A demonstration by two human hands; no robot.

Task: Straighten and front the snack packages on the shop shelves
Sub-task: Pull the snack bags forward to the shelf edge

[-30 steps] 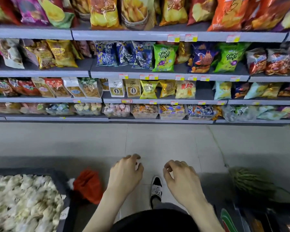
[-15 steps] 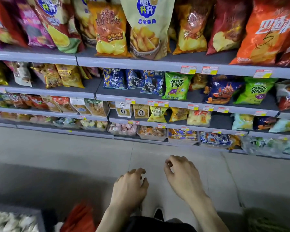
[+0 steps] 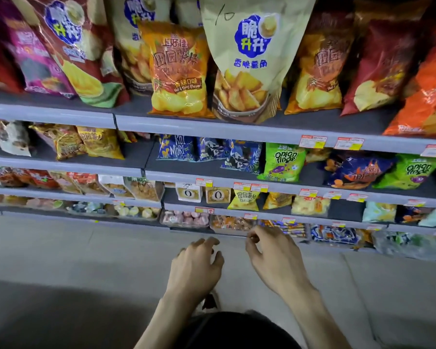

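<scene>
Grey shop shelves [image 3: 237, 131] full of snack packages fill the upper view. On the top visible shelf stand a tall beige chip bag [image 3: 252, 59] and an orange chip bag [image 3: 178, 69] beside it. One shelf down are blue Koi Mori bags [image 3: 175, 151] and green onion rings bags [image 3: 283, 159]. My left hand [image 3: 195, 265] and my right hand [image 3: 272, 255] hang in front of me over the floor with fingers loosely curled, holding nothing. My right hand's fingertips overlap the lowest shelf's trays [image 3: 230, 222] in the view; I cannot tell whether they touch.
Price tags [image 3: 312, 141] line the shelf edges. Small yellow packets [image 3: 246, 200] and clear trays of sweets [image 3: 184, 217] fill the lower shelves. Pale floor tiles [image 3: 86, 248] spread below the shelving. My dark clothing and one shoe [image 3: 209, 302] show at the bottom.
The view has moved closer to the shelves and tilted up. Both hands have risen and reached forward toward the lowest shelf. The bin of white goods and the red thing have left the view.
</scene>
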